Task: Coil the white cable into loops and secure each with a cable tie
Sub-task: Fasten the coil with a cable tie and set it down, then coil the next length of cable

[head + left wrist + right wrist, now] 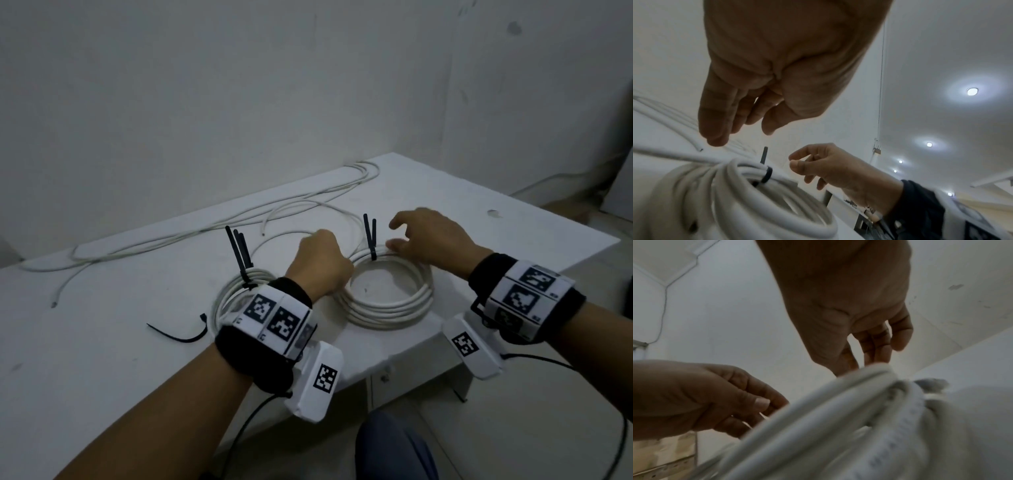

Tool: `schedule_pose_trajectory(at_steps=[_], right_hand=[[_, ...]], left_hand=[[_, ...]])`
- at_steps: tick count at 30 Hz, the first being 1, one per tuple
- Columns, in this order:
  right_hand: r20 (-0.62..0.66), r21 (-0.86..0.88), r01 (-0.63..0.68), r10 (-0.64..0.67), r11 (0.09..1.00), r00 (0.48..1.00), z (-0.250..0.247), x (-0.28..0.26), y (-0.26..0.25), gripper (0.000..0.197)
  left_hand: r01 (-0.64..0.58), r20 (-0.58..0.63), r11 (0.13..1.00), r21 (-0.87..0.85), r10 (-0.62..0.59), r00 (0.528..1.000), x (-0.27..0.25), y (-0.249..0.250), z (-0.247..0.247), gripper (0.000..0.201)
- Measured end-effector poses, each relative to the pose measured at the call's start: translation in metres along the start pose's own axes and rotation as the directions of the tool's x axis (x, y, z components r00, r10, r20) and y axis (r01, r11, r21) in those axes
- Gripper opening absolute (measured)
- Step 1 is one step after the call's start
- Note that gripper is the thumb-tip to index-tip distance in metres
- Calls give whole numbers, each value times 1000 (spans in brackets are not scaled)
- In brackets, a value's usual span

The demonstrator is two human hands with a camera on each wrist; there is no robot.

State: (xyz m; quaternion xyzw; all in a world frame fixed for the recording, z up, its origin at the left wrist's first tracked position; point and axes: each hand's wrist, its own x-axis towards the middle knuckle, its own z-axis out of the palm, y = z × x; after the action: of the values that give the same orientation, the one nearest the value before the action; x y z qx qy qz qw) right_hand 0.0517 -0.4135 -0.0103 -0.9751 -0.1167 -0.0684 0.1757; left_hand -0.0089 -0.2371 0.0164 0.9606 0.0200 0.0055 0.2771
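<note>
Two coils of white cable lie on the white table [479,240]. The right coil [390,308] carries a black cable tie [370,236] whose tails stand upright. My left hand [318,260] hovers over this coil's left edge; its fingers [715,129] hang loosely above the coil [735,186] and hold nothing. My right hand [394,234] is just right of the tie with thumb and fingers apart, empty. Its fingertips [877,356] reach down to the coil [838,410]. The left coil [233,291] is bound with black ties [239,250].
A loose black cable tie [181,337] lies on the table left of my left wrist. Uncoiled white cable [205,229] runs across the back of the table along the wall. The table's front edge is just below the coils, its right corner to the far right.
</note>
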Motion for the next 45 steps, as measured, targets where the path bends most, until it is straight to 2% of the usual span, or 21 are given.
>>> schedule_pose_trajectory(at_steps=[2, 3, 6, 8, 11, 13, 17, 20, 22, 24, 26, 27, 29, 31, 32, 37, 39, 41, 43, 45], right_hand=[[-45, 58, 99, -97, 993, 994, -8, 2, -15, 25], [-31, 66, 169, -167, 983, 985, -10, 3, -26, 21], [116, 35, 356, -358, 934, 926, -6, 1, -66, 19], [203, 26, 421, -417, 907, 886, 2, 0, -90, 18], [237, 56, 463, -462, 885, 855, 13, -5, -124, 16], [212, 31, 496, -491, 868, 845, 17, -8, -144, 14], [40, 6, 509, -509, 860, 860, 16, -12, -178, 14], [63, 33, 516, -517, 856, 854, 15, -12, -204, 13], [81, 1, 500, -498, 866, 863, 17, -6, -215, 15], [111, -42, 431, -425, 901, 899, 16, 8, -215, 20], [228, -157, 366, -327, 917, 917, 13, 21, -207, 27], [329, -238, 351, -265, 906, 906, 15, 27, -201, 28], [538, -376, 354, -109, 856, 836, 21, 28, -195, 28], [643, -458, 382, 3, 803, 766, 34, 30, -187, 34], [658, -481, 396, 24, 782, 753, 39, 31, -184, 36], [647, -475, 423, -20, 772, 762, 43, 49, -169, 14], [616, -396, 379, -64, 836, 785, 34, 60, -163, 14], [502, -286, 304, -128, 909, 855, 15, 71, -161, 14], [313, -217, 292, -217, 931, 925, -13, 80, -163, 13], [120, -225, 349, -330, 910, 936, -41, 87, -168, 18]], left_hand=[[-26, -81, 997, -66, 20, 997, 2, -5, -16, 15], [-35, -122, 993, -110, 22, 992, 2, -8, -25, 15], [-64, -227, 977, -206, 16, 974, 0, -23, -55, 18], [-85, -279, 966, -246, 13, 960, -2, -36, -73, 18], [-76, -322, 965, -251, -10, 947, -8, -61, -98, 18], [-46, -320, 975, -219, -27, 947, -15, -81, -110, 17], [51, -232, 989, -136, -82, 969, -29, -120, -124, 12], [117, -141, 992, -45, -122, 982, -42, -147, -128, 7], [144, -102, 990, 4, -143, 985, -51, -163, -131, 9], [181, -77, 983, 19, -180, 981, -59, -177, -133, 11], [207, -63, 978, 19, -206, 977, -65, -189, -133, 12], [209, -58, 978, 24, -207, 977, -67, -193, -134, 13], [202, -54, 979, 29, -200, 978, -67, -198, -134, 15], [191, -57, 981, 24, -189, 980, -64, -198, -135, 15], [183, -60, 983, 23, -182, 981, -62, -197, -135, 15], [120, -90, 993, 23, -117, 989, -47, -184, -136, 16], [96, -110, 995, 14, -94, 989, -39, -176, -137, 16], [71, -137, 997, -8, -71, 988, -32, -168, -138, 17], [29, -177, 999, -19, -32, 984, -24, -156, -139, 22], [-34, -221, 999, -10, 31, 975, -15, -143, -142, 37]])
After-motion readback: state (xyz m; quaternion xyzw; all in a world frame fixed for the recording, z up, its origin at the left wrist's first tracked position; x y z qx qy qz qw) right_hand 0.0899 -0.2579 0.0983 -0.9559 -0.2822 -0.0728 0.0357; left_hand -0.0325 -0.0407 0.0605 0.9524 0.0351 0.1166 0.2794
